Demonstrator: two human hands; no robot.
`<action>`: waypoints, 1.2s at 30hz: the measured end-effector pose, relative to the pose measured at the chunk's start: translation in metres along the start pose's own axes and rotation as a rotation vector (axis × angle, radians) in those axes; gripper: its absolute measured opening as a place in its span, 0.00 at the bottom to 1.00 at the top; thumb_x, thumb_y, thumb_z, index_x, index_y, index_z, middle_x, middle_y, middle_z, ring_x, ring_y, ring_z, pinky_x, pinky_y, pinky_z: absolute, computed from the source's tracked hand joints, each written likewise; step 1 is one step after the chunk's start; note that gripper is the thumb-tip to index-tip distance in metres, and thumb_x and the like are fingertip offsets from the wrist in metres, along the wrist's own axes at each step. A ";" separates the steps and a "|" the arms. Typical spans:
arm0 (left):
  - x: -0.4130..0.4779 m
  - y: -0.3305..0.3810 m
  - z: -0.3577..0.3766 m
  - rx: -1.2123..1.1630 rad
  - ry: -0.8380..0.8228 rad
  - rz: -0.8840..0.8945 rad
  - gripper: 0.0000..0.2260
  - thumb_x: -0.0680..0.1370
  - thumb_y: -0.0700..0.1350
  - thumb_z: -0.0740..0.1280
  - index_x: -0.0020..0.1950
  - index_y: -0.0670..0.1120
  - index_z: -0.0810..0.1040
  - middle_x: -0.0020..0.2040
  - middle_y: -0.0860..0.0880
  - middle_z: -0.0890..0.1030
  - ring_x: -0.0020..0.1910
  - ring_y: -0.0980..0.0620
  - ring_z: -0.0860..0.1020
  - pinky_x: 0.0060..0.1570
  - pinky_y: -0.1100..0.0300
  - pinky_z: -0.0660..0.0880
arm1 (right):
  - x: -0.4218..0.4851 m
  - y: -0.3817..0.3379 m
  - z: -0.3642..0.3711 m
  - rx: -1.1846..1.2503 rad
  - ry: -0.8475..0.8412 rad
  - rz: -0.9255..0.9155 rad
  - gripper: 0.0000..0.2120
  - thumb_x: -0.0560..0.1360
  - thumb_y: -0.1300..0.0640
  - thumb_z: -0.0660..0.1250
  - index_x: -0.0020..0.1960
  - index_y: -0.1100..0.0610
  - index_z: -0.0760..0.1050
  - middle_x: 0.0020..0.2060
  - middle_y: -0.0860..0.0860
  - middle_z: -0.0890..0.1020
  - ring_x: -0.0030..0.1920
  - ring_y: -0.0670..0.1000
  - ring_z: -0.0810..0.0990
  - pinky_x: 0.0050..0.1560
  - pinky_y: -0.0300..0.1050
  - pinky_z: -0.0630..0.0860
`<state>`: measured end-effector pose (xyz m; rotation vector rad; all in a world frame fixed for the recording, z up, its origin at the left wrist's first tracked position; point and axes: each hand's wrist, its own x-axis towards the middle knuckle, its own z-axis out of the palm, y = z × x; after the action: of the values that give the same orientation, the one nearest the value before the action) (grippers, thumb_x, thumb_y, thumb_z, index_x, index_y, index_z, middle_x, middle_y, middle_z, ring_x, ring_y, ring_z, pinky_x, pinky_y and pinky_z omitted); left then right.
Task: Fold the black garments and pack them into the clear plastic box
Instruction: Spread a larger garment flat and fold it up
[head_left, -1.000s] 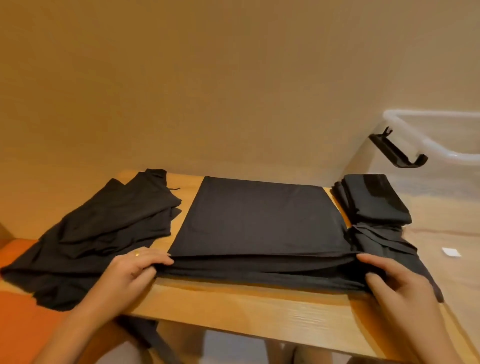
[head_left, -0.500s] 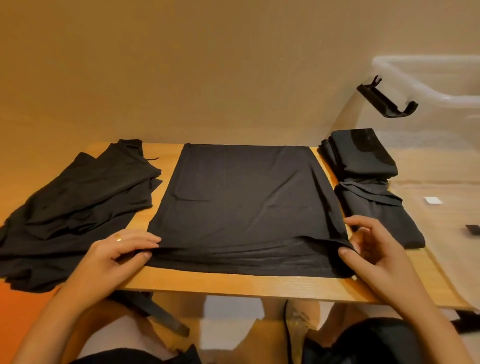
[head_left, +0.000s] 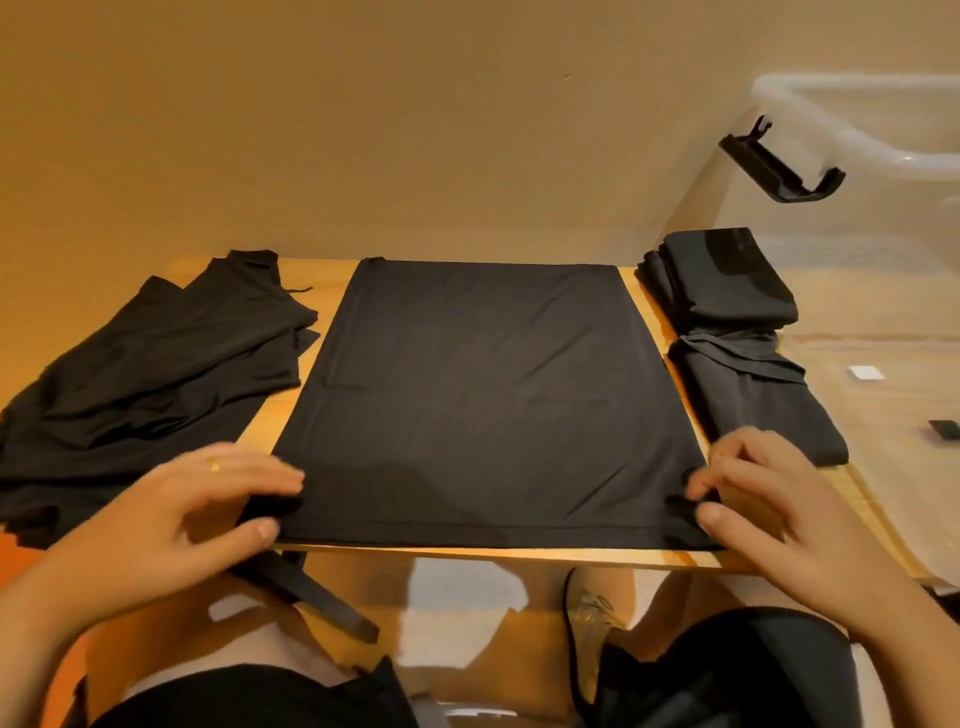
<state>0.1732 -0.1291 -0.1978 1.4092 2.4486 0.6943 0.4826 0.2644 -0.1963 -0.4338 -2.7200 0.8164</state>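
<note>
At right edge, clear plastic box (head_left: 857, 93) cut off. L hand (head_left: 197, 499) & R hand (head_left: 769, 499) each pinch a near corner of black garment (head_left: 483, 395).

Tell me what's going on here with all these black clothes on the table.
A person is folding black garments at a wooden table. The left hand and right hand each pinch a near corner of the middle garment, which lies spread flat. A loose pile waits on the left. The folded garments sit on the right, by the clear plastic box.
</note>
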 end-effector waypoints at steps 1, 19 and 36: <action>0.011 0.011 -0.001 -0.002 0.027 0.034 0.19 0.78 0.68 0.60 0.64 0.65 0.79 0.63 0.65 0.79 0.66 0.63 0.74 0.65 0.59 0.73 | 0.010 -0.008 0.003 0.004 0.028 -0.021 0.09 0.76 0.41 0.63 0.47 0.43 0.79 0.47 0.41 0.76 0.53 0.48 0.76 0.52 0.39 0.70; 0.112 0.075 0.091 0.316 -0.128 -0.008 0.31 0.76 0.67 0.37 0.80 0.64 0.45 0.81 0.63 0.41 0.79 0.61 0.38 0.78 0.46 0.37 | 0.094 -0.063 0.112 -0.392 -0.234 -0.094 0.30 0.84 0.39 0.47 0.83 0.49 0.48 0.82 0.48 0.49 0.82 0.50 0.43 0.80 0.54 0.42; 0.049 0.027 0.057 0.352 -0.089 -0.185 0.29 0.74 0.74 0.36 0.75 0.73 0.42 0.78 0.67 0.35 0.76 0.66 0.31 0.75 0.59 0.33 | 0.049 -0.010 0.066 -0.434 -0.223 0.158 0.35 0.74 0.27 0.33 0.79 0.36 0.37 0.80 0.39 0.38 0.79 0.42 0.33 0.77 0.44 0.34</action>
<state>0.1925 -0.0589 -0.2312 1.2661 2.6768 0.1606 0.4127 0.2412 -0.2356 -0.6904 -3.1069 0.3129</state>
